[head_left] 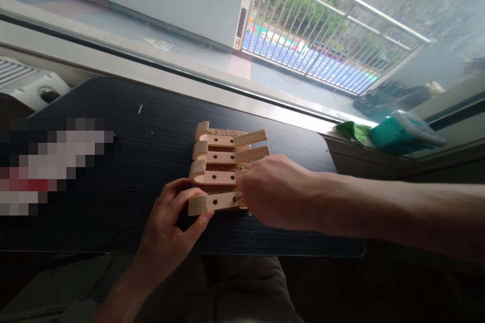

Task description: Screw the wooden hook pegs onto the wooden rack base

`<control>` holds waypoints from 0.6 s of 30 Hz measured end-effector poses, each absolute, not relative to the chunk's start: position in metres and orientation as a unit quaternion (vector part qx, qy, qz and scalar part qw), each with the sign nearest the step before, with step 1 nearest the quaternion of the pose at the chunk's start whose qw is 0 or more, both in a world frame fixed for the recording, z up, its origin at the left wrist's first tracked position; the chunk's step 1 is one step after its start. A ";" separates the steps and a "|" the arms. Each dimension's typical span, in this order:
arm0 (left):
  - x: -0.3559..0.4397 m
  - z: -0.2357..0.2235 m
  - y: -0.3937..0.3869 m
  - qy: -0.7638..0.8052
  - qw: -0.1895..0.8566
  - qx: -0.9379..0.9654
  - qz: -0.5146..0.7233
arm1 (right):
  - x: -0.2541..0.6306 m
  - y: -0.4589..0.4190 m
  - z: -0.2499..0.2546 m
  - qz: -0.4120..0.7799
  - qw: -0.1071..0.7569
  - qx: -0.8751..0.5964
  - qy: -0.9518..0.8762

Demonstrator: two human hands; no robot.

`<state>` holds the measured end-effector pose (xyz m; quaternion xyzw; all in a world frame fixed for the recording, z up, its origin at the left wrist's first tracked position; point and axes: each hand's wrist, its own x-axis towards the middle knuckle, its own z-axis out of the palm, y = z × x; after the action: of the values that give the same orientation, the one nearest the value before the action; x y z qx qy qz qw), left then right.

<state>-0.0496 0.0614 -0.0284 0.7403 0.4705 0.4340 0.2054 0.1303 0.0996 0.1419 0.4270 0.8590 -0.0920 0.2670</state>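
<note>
On the dark table (125, 161) lies a wooden piece (223, 177) made of several parallel light slats, each with a rounded, raised end at the left and two dark holes. My left hand (172, 214) pinches the raised end of the nearest slat (197, 205) between thumb and fingers. My right hand (271, 189) is closed over the slats' right ends. A thin dark shaft (237, 199) runs from its fingers to the right hole of the nearest slat. The rest of that tool is hidden in my fist, so its exact kind does not show.
A small screw-like piece (140, 108) lies toward the table's back left. Beyond the back edge runs a window sill with a green cloth (354, 132) and a teal container (397, 131). A white appliance (32, 83) stands at the left. A blurred patch covers the table's left side.
</note>
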 end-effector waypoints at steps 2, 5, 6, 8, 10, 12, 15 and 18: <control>-0.049 -0.029 0.061 0.469 0.202 0.741 0.436 | 0.129 0.104 0.146 -0.119 0.256 0.489 0.825; -0.049 -0.028 0.060 0.474 0.199 0.737 0.438 | 0.126 0.103 0.154 -0.103 0.263 0.463 0.841; -0.049 -0.028 0.060 0.477 0.201 0.735 0.437 | 0.125 0.100 0.156 -0.079 0.267 0.433 0.857; -0.049 -0.027 0.059 0.480 0.205 0.733 0.436 | 0.125 0.092 0.158 -0.006 0.258 0.370 0.892; -0.049 -0.027 0.059 0.478 0.211 0.733 0.436 | 0.128 0.085 0.156 0.056 0.251 0.289 0.922; -0.049 -0.026 0.058 0.474 0.216 0.734 0.435 | 0.129 0.081 0.151 0.069 0.253 0.217 0.940; -0.050 -0.026 0.058 0.478 0.219 0.735 0.428 | 0.128 0.079 0.142 0.032 0.278 0.205 0.938; -0.049 -0.026 0.059 0.484 0.217 0.735 0.423 | 0.126 0.084 0.137 -0.033 0.264 0.324 0.908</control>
<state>-0.0492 0.0591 -0.0261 0.7346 0.4840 0.4230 0.2173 0.1262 0.0840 0.1368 0.3245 0.9078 -0.0329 0.2635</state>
